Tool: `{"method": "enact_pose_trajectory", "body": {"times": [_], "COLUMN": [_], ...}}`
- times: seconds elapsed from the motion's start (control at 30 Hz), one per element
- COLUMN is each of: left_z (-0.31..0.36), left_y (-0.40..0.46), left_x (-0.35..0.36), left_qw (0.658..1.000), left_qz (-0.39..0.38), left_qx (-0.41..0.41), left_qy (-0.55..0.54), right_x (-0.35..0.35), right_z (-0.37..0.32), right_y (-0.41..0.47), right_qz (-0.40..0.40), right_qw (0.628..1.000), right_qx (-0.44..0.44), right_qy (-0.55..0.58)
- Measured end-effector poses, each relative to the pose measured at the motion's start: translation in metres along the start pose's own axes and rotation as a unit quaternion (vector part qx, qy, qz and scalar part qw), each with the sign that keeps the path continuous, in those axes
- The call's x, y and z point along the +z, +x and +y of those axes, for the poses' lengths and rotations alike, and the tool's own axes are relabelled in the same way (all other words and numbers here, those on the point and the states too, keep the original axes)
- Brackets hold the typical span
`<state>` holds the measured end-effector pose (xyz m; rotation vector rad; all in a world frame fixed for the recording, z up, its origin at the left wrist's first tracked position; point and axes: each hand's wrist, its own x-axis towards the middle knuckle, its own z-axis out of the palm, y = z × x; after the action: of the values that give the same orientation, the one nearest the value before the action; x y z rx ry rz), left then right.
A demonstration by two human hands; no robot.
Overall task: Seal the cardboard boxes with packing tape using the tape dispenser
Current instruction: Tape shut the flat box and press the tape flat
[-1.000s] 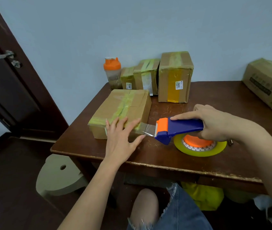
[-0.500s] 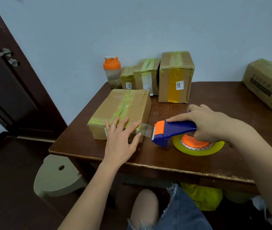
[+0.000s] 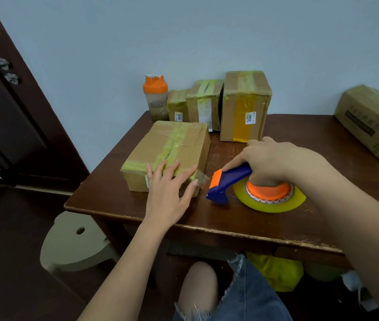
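A flat cardboard box with yellowish tape along its top seam lies on the dark wooden table. My left hand presses flat on the box's near edge, fingers straight, over the tape end. A short clear strip of tape runs from the box corner to the blue and orange tape dispenser. My right hand grips the dispenser's handle, tilting its blade down toward the table. The yellow tape roll with its orange hub lies flat on the table below that hand.
Three taped boxes stand at the back by the wall, beside an orange-lidded shaker bottle. A larger box sits at the far right. A pale stool stands left of the table; a dark door is further left.
My right hand has brought the dispenser closer to the box and tipped its blade end downward. The tape strip between box and blade is shorter. My left hand stays pressed on the box.
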<state>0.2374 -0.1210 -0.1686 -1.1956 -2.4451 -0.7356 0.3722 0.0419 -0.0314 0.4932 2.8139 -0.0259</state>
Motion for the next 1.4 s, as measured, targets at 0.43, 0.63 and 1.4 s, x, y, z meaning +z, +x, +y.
{"method": "enact_pose_trajectory", "body": {"times": [0.43,0.63,1.4], "left_z": [0.005,0.005,-0.028], "left_y": [-0.001,-0.001,-0.009], "left_x": [-0.004,-0.003,-0.069], "left_qw": [1.000,0.999,0.957], "left_qz": [-0.010,-0.018,0.098], "left_qx": [-0.008,-0.003,-0.246], "left_qy": [0.028,0.040,-0.119], "right_x": [-0.018,-0.003,0.066], "right_z": [-0.050,-0.033,-0.067], "right_y": [0.043,0.039,0.026], "right_qz": [-0.101,-0.125,0.122], "right_qw": [0.981,0.972,0.879], "right_qx": [0.107,0.155,0.101], "right_qy": [-0.127,-0.124,0.450]}}
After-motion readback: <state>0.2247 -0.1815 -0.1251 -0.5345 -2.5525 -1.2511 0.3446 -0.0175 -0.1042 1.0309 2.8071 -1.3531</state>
